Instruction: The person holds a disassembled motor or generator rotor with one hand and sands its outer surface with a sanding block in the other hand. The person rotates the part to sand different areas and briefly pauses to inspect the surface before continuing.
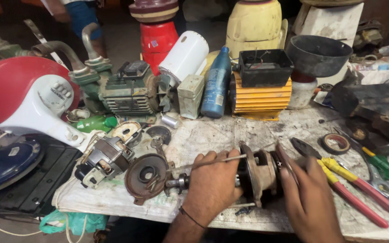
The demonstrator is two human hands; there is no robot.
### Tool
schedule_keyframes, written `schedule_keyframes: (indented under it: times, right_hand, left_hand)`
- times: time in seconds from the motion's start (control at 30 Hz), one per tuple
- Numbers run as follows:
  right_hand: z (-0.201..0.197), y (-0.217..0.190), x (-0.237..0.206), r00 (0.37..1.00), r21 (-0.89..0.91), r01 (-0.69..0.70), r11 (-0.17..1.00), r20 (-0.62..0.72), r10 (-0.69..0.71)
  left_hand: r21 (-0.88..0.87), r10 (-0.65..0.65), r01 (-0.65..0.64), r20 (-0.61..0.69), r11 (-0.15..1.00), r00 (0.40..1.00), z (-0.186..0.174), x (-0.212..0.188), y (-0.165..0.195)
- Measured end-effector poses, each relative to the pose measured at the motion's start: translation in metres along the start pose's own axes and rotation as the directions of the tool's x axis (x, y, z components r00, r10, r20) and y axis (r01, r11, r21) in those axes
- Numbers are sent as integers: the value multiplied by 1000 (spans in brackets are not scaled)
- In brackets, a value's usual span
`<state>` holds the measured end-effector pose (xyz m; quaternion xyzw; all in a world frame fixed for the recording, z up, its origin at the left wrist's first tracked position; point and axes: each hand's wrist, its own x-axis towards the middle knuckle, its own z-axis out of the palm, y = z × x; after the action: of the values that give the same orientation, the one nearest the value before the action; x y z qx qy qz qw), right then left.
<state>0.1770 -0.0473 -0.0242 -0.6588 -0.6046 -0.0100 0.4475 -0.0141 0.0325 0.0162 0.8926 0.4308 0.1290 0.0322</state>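
Cluttered workbench (212, 135) — dim; paper-covered

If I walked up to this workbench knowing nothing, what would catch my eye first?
Probably the two bare hands at the front edge: the left hand and right hand grip a grimy small motor assembly between them. Next, the big red and white fan housing at far left, and the red and yellow pliers lying to the right. Behind stand a blue bottle and a yellow ribbed motor.

We saw paper-covered workbench (212, 135); on it lay red-handled pliers (347, 184), tape roll (335, 143), blue bottle (216, 83), yellow motor (261, 96), round motor cover (147, 175).
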Motion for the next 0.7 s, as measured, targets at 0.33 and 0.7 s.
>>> schedule_keyframes:
  times: [0.33, 0.7]
  right_hand:
    - [7, 11, 4, 998, 77, -59, 995, 13, 58]
    - [-3, -3, -3, 1000, 106, -10, 994, 12, 9]
  left_hand:
    - [-40, 40, -44, -110, 998, 993, 1, -2, -1]
    - [-45, 39, -46, -151, 998, 988, 2, -3, -1]
